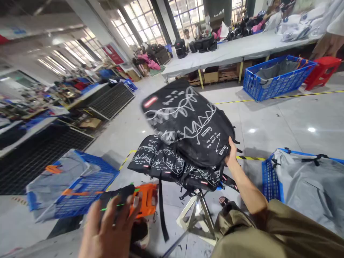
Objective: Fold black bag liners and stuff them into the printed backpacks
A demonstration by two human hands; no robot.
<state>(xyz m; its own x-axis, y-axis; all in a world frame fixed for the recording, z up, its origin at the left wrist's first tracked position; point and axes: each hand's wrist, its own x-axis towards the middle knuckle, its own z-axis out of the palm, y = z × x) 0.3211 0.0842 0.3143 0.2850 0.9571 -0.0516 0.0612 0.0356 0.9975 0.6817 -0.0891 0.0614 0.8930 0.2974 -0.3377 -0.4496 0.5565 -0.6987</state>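
Observation:
My right hand (230, 154) grips the lower right edge of a black backpack (188, 122) printed with white zigzag lines and text, holding it tilted up. Under it lies a stack of several like black backpacks (172, 165) on a small metal stool (197, 215). My left hand (109, 233) is low at the front left, blurred, its fingers closed around an orange and black hand tool (139, 202) with green marks. A black strap (162, 211) hangs down from the stack.
A blue crate with grey liner (72, 182) stands at the left, another lined blue crate (271, 179) at the right. Further off are a blue crate (276, 77), a red stool (322, 70), a long grey table (236, 50) with bags, and people working behind it.

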